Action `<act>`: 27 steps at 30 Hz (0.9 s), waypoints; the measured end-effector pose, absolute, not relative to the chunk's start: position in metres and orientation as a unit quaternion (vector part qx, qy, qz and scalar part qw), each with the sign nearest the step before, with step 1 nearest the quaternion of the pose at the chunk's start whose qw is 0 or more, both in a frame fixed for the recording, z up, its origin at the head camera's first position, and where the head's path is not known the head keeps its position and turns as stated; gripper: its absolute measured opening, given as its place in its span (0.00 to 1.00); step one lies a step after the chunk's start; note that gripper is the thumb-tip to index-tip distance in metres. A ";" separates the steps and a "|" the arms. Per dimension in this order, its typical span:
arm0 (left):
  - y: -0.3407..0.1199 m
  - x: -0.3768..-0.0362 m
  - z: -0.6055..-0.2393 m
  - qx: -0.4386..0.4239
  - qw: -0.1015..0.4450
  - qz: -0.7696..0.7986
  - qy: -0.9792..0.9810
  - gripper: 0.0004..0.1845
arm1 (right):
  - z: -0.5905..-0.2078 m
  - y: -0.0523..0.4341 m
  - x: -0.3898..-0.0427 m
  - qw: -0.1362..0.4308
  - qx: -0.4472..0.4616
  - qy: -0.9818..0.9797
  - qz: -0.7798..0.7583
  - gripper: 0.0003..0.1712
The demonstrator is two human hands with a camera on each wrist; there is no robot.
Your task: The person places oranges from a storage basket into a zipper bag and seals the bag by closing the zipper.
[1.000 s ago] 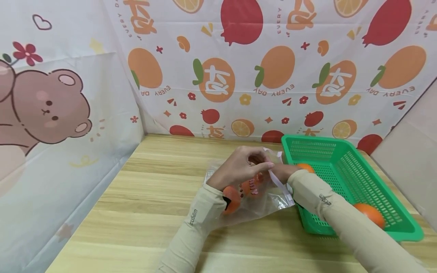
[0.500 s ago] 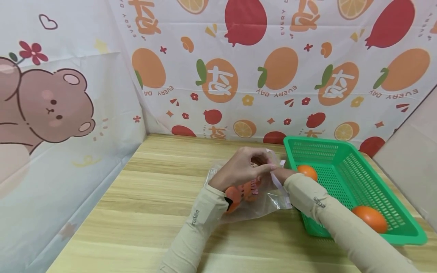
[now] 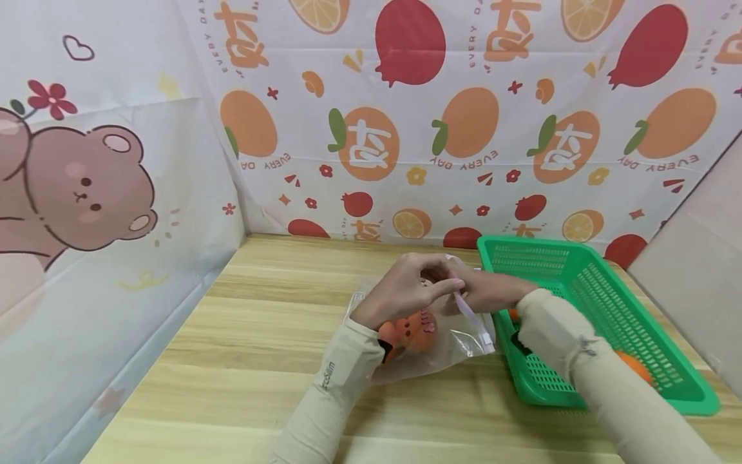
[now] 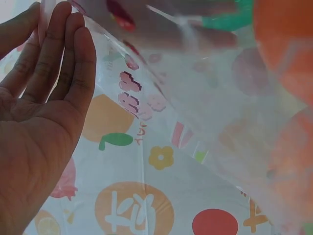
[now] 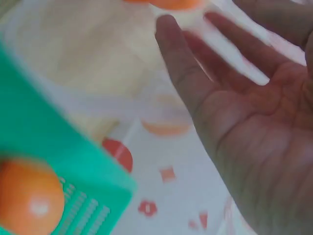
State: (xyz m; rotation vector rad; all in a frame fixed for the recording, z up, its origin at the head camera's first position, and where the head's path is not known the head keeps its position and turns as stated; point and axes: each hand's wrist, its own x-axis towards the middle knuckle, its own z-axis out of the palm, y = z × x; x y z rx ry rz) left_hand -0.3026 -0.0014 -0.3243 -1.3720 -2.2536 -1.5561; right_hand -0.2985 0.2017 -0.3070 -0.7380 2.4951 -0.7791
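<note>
Both hands meet at the mouth of the clear bag (image 3: 440, 341), the left hand (image 3: 406, 290) pinching its white strip, the right hand's (image 3: 487, 291) grip unclear, while the oranges (image 3: 408, 332) lie below the left fingers, toward the wrist.

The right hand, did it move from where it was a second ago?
Yes. The right hand has slid right, toward the green basket, and now covers the orange that showed at its near-left corner.
</note>
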 end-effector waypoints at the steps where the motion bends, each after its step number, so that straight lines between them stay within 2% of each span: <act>1: -0.001 -0.303 -0.325 -0.448 0.040 -0.508 -0.735 0.03 | -0.302 0.209 -0.296 0.209 -0.267 0.895 -0.290 0.25; 4: 0.001 -0.302 -0.325 -0.445 0.038 -0.505 -0.738 0.03 | -0.292 0.237 -0.289 0.199 -0.263 0.894 -0.302 0.17; 5: 0.002 -0.302 -0.325 -0.445 0.037 -0.505 -0.739 0.03 | -0.288 0.247 -0.285 0.193 -0.253 0.899 -0.302 0.17; 8: 0.003 -0.302 -0.326 -0.447 0.037 -0.501 -0.740 0.03 | -0.283 0.279 -0.275 0.169 -0.218 0.917 -0.289 0.20; 12: 0.004 -0.302 -0.328 -0.445 0.042 -0.499 -0.742 0.03 | -0.286 0.317 -0.266 0.164 -0.161 0.947 -0.226 0.33; 15: 0.003 -0.302 -0.327 -0.438 0.042 -0.498 -0.747 0.04 | -0.293 0.338 -0.261 0.196 -0.116 0.960 -0.162 0.45; 18: 0.003 -0.303 -0.328 -0.434 0.038 -0.499 -0.749 0.04 | -0.302 0.356 -0.256 0.246 -0.072 0.958 -0.125 0.52; 22: 0.005 -0.303 -0.328 -0.434 0.035 -0.500 -0.748 0.03 | -0.313 0.372 -0.249 0.304 -0.002 0.943 -0.133 0.55; 27: 0.006 -0.303 -0.327 -0.433 0.034 -0.501 -0.748 0.03 | -0.322 0.381 -0.244 0.331 0.066 0.932 -0.132 0.57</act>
